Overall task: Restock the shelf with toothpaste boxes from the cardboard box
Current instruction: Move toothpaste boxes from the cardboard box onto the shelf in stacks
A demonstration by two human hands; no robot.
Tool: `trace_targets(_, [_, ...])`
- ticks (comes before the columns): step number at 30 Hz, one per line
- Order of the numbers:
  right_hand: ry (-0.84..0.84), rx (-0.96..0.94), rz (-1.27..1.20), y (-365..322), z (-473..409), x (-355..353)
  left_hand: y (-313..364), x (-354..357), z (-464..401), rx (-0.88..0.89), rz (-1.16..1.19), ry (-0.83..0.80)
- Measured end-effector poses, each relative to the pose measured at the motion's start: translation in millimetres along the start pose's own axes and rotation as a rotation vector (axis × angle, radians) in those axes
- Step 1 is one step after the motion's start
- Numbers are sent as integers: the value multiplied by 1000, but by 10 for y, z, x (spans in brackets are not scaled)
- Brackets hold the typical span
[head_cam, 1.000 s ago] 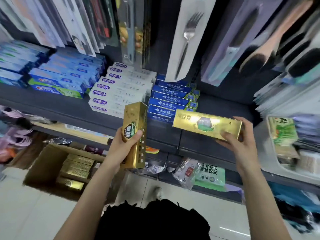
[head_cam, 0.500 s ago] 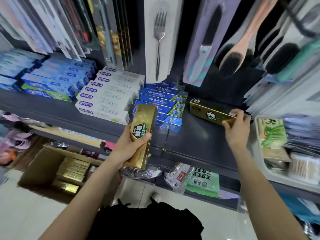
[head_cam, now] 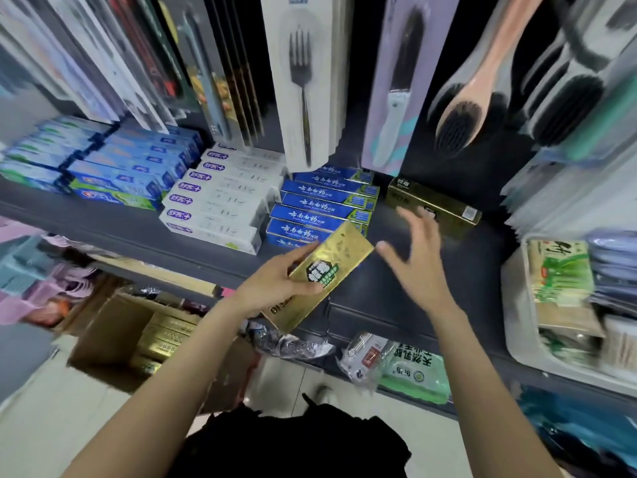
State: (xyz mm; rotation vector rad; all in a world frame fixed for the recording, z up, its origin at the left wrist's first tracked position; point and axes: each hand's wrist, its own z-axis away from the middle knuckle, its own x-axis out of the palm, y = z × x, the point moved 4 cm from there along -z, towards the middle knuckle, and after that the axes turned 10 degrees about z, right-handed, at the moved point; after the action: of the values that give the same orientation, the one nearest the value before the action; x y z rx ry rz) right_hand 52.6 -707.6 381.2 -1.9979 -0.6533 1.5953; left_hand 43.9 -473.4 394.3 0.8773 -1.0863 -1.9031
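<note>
My left hand (head_cam: 272, 284) grips a gold toothpaste box (head_cam: 320, 274), tilted with its far end up and to the right over the front of the dark shelf (head_cam: 396, 281). My right hand (head_cam: 413, 260) hovers open just right of that box, fingers spread, holding nothing. Behind it a second gold toothpaste box (head_cam: 434, 205) lies flat at the back of the shelf, beside the blue boxes (head_cam: 324, 205). The cardboard box (head_cam: 113, 336) sits open on the floor at lower left with several gold boxes (head_cam: 162, 339) inside.
White toothpaste boxes (head_cam: 220, 201) and more blue ones (head_cam: 113, 170) fill the shelf's left part. Hanging packs with a fork (head_cam: 303, 77) and brushes (head_cam: 462, 112) dangle above. A white bin (head_cam: 517, 305) of green packets stands at right. Bagged goods lie on the lower shelf.
My right hand set its gold box at the back of the shelf, let go and drew back toward the left hand's box. The left hand tilted its box to the right.
</note>
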Motion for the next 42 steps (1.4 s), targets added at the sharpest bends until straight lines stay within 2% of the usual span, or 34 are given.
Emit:
trace_targets(3, [-363, -260, 276, -324, 218, -12, 206, 81, -163, 1, -282, -210])
trace_targets(5, [-494, -242, 425, -301, 242, -121, 339, 199, -256, 36, -505, -243])
trace_targets(7, [-523, -203, 490, -176, 269, -277, 431, 363, -336, 112, -644, -238])
trace_targets(9, [-486, -174, 485, -8, 309, -453, 510, 525, -376, 262, -658, -176])
trace_targets(10, [-421, -150, 481, 89, 314, -541, 536, 547, -405, 362, -646, -92])
trace_targets(12, [-214, -76, 511, 350, 265, -692, 551, 455, -472, 546, -621, 172])
trace_targets(14, [-33, 26, 563, 602, 158, -763, 394, 305, -568, 554, -623, 377])
trace_targets(16, [48, 86, 644, 800, -2, -721, 113, 216, -672, 409, -740, 386])
trace_targets(19, [43, 104, 820, 962, -309, -556, -212, 183, -729, 164, -937, 244])
trace_targets(21, [49, 159, 892, 1030, -494, -473, -272, 161, -734, 121, -988, 202])
trace_targets(25, [115, 239, 962, 1091, -717, -326, -246, 98, -764, 158, -980, 214])
trace_targets(28, [189, 206, 850, 897, -637, -185, -232, 45, -742, 236, -857, 239])
trace_targets(32, [276, 45, 556, 291, -198, 28, -201, -143, -416, 470, -567, 490])
trace_targets(34, [224, -14, 406, -24, 57, 149, -255, -288, -116, 551, -494, 627])
trace_targets(37, [3, -121, 297, -488, 344, 434, -533, -570, 367, 500, -462, 759])
trace_targets(40, [-262, -225, 260, -967, 530, 830, -1040, -918, 822, 316, -425, 855])
trace_targets(42, [-443, -273, 283, -1240, 616, 1152, -1497, -1184, 1078, 112, -403, 854])
